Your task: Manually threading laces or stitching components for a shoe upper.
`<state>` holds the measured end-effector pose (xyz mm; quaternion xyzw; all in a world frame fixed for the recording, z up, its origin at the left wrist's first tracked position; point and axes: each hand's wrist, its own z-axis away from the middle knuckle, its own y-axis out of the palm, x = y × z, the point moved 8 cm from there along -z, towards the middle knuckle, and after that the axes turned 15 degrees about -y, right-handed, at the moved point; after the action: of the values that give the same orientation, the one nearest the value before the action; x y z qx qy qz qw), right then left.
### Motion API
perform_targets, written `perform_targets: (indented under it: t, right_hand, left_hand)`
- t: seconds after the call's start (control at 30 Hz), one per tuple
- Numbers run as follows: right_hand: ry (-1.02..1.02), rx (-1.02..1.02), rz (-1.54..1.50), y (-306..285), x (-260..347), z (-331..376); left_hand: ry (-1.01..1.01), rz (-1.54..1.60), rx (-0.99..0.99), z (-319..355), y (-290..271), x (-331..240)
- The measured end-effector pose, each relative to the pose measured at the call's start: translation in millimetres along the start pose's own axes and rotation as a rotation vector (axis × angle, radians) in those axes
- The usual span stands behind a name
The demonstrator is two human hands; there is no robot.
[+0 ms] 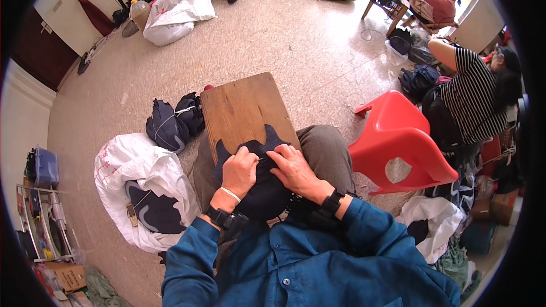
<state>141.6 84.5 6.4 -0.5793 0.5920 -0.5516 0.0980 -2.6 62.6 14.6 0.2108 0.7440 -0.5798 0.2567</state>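
Observation:
A dark navy knitted fabric piece (259, 193) lies over my lap and the near end of a wooden bench top (250, 102). Two pointed flaps of it stretch forward onto the wood. My left hand (239, 170) is closed, its fingers pinching the cloth near the middle of its upper edge. Close beside it, my right hand (293, 167) grips the same cloth between thumb and fingers, the knuckles bent. Something small and thin shows between the two hands, too small to make out. Dark bands circle both my wrists.
Left of my knee stand tied dark bundles (166, 125) and a white sack (116, 165) holding dark cloth. A red plastic chair (406, 122) is at my right. Beyond it sits a person in a striped shirt (469, 94). Another white sack (182, 8) lies far left.

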Motion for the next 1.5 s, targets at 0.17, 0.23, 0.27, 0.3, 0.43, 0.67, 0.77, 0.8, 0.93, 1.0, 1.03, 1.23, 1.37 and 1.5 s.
perform_targets:
  t: [0.17,0.23,0.27,0.3,0.43,0.67,0.77,0.8,0.93,1.0,1.03,1.23,1.37,1.5]
  right_hand:
    - [-0.013,-0.032,0.029,2,1,1]
    - [-0.002,-0.058,0.018,0,1,1]
    - [-0.004,-0.06,0.02,-1,1,2]
    - [-0.018,-0.052,0.019,-1,2,2]
    - [-0.003,-0.115,0.031,-6,4,2]
    - [-0.038,-0.066,0.032,-1,0,3]
    - [-0.018,-0.065,0.0,-1,-2,3]
    - [-0.026,-0.079,-0.013,-2,-2,3]
    - [-0.009,-0.097,-0.036,-1,-3,2]
    - [-0.006,-0.097,-0.035,-1,-3,2]
    - [-0.007,-0.096,-0.036,-1,-2,1]
    - [0.003,-0.153,-0.141,-6,-7,8]
    - [0.008,-0.13,-0.129,-5,-7,6]
    - [0.038,-0.118,-0.129,-1,-6,4]
  left_hand:
    - [0.093,-0.161,-0.051,7,7,-7]
    - [0.055,-0.102,-0.076,2,0,-5]
    - [-0.083,0.038,0.066,-5,3,9]
    - [-0.223,0.178,0.209,-10,7,21]
    - [-0.253,0.176,0.271,-15,8,22]
    - [-0.176,0.181,0.128,-8,3,14]
    - [-0.144,0.179,0.107,-9,4,9]
    - [-0.111,0.138,0.089,-9,4,5]
    - [-0.039,-0.043,0.111,-14,12,-8]
    - [-0.098,0.033,0.197,-23,11,3]
    - [-0.158,0.109,0.279,-25,13,9]
    - [-0.149,0.08,0.157,-17,-8,5]
    - [-0.115,-0.018,0.207,-19,-2,2]
    - [-0.065,-0.039,0.203,-20,3,1]
